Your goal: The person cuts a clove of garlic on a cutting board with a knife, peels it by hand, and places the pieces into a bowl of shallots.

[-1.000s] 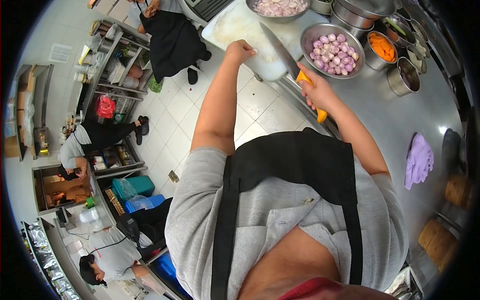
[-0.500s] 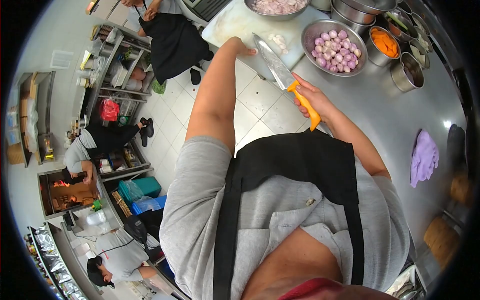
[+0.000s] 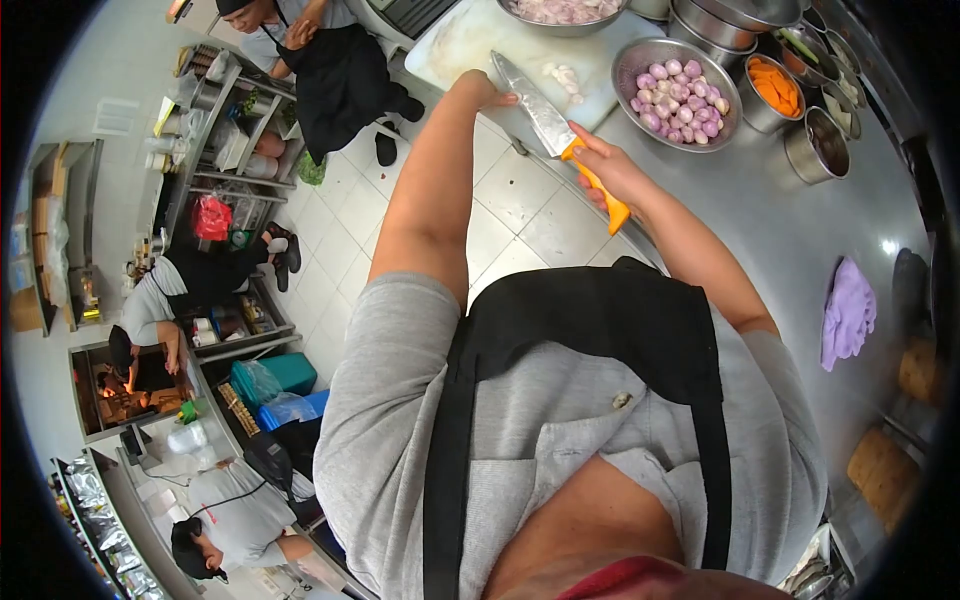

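Observation:
My right hand [image 3: 609, 172] is closed round the orange handle of a large knife [image 3: 540, 112], whose blade points up and left over the edge of a white cutting board [image 3: 455, 45]. Beside the blade is my left hand [image 3: 488, 90], seen partly, with a finger reaching toward the metal; whether it holds anything is unclear. Pale cut shallot pieces [image 3: 565, 82] lie on the board to the right of the blade. A metal bowl [image 3: 625, 68] of peeled shallots [image 3: 682, 102] stands right of the board, and another bowl [image 3: 563, 27] holds sliced shallots.
Right of the bowls are a pot with orange carrot pieces [image 3: 775, 87] and an empty metal pot [image 3: 818, 146]. A purple glove [image 3: 849, 313] lies on the steel table [image 3: 740, 230]. Three other people work at the left, near shelves [image 3: 235, 130].
The knife and my right hand have shifted slightly left and up. My left hand stays near the blade. One co-worker at the top left has leaned further into view.

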{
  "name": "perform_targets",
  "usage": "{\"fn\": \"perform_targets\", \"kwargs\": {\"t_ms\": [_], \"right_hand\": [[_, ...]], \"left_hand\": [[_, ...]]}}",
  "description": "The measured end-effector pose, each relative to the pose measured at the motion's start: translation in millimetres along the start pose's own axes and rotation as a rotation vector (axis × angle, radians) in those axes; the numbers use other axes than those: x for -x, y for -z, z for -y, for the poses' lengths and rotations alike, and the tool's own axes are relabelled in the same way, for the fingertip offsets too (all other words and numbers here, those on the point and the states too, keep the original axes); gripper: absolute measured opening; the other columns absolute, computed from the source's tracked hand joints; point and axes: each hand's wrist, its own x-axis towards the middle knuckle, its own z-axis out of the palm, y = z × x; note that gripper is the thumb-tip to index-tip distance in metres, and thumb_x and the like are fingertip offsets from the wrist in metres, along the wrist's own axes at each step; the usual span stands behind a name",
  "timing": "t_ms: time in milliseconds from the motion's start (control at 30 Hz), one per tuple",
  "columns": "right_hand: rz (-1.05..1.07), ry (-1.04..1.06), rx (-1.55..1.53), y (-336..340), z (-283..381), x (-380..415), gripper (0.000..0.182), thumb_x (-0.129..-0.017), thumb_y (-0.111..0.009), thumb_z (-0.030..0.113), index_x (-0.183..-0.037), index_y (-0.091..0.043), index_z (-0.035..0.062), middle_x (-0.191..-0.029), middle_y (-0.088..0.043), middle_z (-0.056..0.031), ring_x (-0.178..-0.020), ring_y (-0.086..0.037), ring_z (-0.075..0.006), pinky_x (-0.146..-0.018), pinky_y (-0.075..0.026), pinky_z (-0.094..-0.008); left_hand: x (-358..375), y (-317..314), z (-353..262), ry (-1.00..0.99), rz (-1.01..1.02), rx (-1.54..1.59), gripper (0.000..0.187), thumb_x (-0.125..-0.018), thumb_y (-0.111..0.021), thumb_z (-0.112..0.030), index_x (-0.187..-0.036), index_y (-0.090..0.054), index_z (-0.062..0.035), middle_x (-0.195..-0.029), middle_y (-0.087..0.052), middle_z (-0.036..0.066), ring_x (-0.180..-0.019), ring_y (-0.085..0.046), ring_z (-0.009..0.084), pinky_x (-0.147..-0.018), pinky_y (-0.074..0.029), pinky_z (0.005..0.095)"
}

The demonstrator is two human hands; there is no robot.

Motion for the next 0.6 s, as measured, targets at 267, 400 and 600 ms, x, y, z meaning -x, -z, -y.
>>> {"fn": "perform_targets", "kwargs": {"t_ms": [267, 400, 600], "right_hand": [[-0.001, -0.043, 0.084, -3.9, 3.6, -1.8, 0.053, -0.096, -0.041, 0.026, -0.146, -0.024, 0.0249, -0.067, -0.045, -0.0012, -0.045, -0.040, -0.0085, -0.040, -0.037, -0.0246], [-0.015, -0.007, 0.155, -8.1, 6.5, -6.1, 0.053, -0.095, -0.042, 0.026, -0.145, -0.025, 0.0256, -0.066, -0.044, -0.0010, -0.045, -0.040, -0.0083, -0.040, -0.037, -0.0242], [0.016, -0.027, 0.223, 8.6, 1.7, 27.6, 0.053, -0.095, -0.043, 0.026, -0.145, -0.026, 0.0255, -0.066, -0.044, -0.0008, -0.046, -0.040, -0.0082, -0.040, -0.037, -0.0238]], "left_hand": [[10.9, 5.2, -3.5, 0.020, 0.031, 0.041, 0.087, -0.054, -0.078, -0.063, -0.102, -0.064, 0.0077, -0.104, -0.064, 0.022, -0.099, -0.062, 0.0317, -0.085, -0.048, 0.0339], [1.3, -2.9, 12.5, -0.052, -0.105, 0.031, 0.080, -0.056, -0.076, -0.065, -0.088, -0.068, 0.0077, -0.081, -0.067, 0.021, -0.070, -0.064, 0.0280, -0.066, -0.050, 0.0363], [3.3, -3.6, 11.0, 0.028, -0.146, 0.055, 0.078, -0.057, -0.071, -0.071, -0.075, -0.067, 0.0047, -0.066, -0.064, 0.015, -0.060, -0.061, 0.0268, -0.062, -0.049, 0.0369]]}}
